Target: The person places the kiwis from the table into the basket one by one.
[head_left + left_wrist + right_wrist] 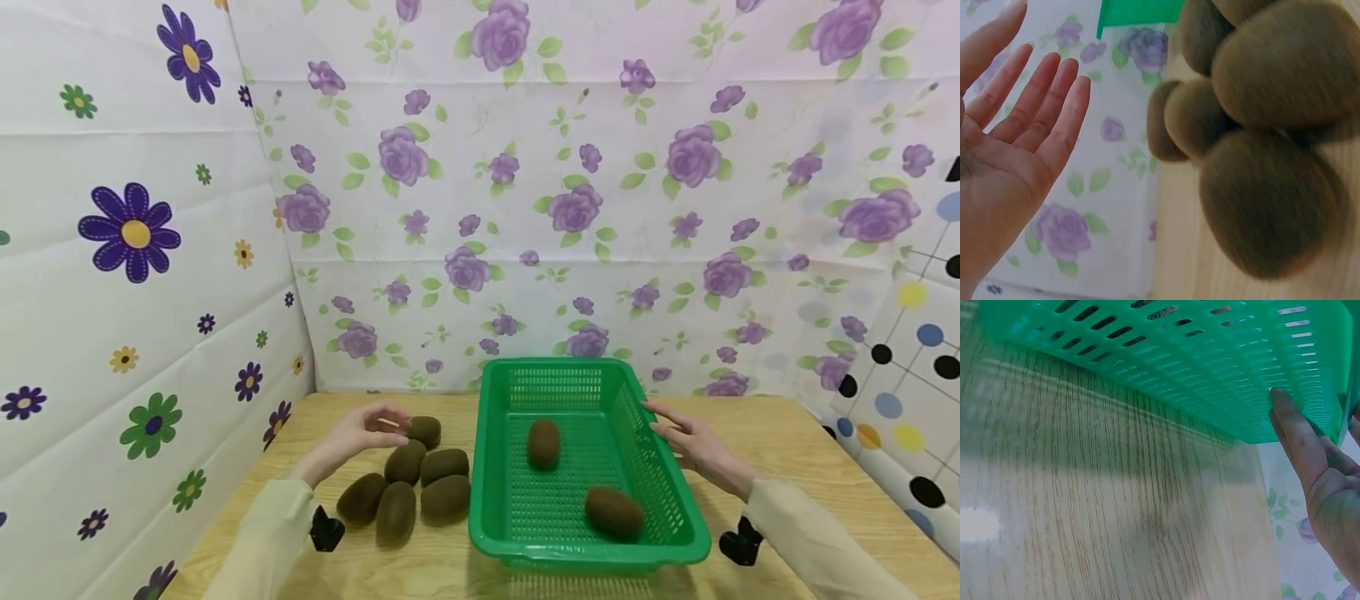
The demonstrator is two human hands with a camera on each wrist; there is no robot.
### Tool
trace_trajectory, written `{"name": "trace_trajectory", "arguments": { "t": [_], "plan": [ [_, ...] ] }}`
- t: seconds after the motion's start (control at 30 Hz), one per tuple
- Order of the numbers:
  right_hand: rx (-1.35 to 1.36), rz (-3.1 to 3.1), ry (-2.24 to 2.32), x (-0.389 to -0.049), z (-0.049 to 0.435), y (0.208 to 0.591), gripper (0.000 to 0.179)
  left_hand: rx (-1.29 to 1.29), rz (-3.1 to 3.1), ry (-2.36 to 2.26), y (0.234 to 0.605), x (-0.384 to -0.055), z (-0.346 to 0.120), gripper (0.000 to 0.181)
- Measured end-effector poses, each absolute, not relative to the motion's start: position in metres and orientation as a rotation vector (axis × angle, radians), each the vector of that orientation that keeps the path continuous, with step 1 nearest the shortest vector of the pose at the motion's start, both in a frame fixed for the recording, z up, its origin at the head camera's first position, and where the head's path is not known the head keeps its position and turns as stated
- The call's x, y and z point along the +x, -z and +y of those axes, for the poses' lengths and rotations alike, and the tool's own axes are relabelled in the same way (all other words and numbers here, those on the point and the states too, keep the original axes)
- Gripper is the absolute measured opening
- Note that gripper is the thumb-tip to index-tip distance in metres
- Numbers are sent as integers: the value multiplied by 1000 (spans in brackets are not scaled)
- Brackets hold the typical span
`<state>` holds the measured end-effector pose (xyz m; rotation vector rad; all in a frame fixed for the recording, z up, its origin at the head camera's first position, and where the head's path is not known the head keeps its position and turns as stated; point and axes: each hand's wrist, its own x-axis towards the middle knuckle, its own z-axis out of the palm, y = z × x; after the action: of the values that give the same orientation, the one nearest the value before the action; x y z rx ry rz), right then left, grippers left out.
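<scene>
My left hand [371, 432] hovers over the left of the table, its fingers loosely extended and holding nothing. Close to its fingertips lies the farthest kiwi [425, 431] of a group of several brown kiwis [396, 512]. The left wrist view shows that palm facing up beside a nearby kiwi [1266, 203], apart from it. At the right rim of a green plastic basket [588, 552], my right hand [697, 446] holds the edge, with fingers [1297, 428] against the slotted outer wall. Two kiwis lie inside: one toward the back [543, 443], another near the front right [614, 512].
The wooden table [750, 425] carries the basket right of the loose kiwis. A flowered cloth [525, 208] hangs behind it, and another patterned cloth [150, 333] covers the left side. Black wrist mounts [327, 528] show at both sleeves.
</scene>
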<state>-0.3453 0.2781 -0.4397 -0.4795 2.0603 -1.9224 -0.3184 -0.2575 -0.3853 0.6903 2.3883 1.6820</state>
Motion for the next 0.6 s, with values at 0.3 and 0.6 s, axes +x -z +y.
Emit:
{"name": "trace_trajectory", "arguments": {
  "t": [0.3,0.6],
  "plan": [
    [-490,2056,1920,-344,279,439,56,616,2451,-1658,403,-307,-289,40],
    [-479,2046,1935,-345,280,439,56,442,2510,-1597,426,-296,-311,46]
  ]
}}
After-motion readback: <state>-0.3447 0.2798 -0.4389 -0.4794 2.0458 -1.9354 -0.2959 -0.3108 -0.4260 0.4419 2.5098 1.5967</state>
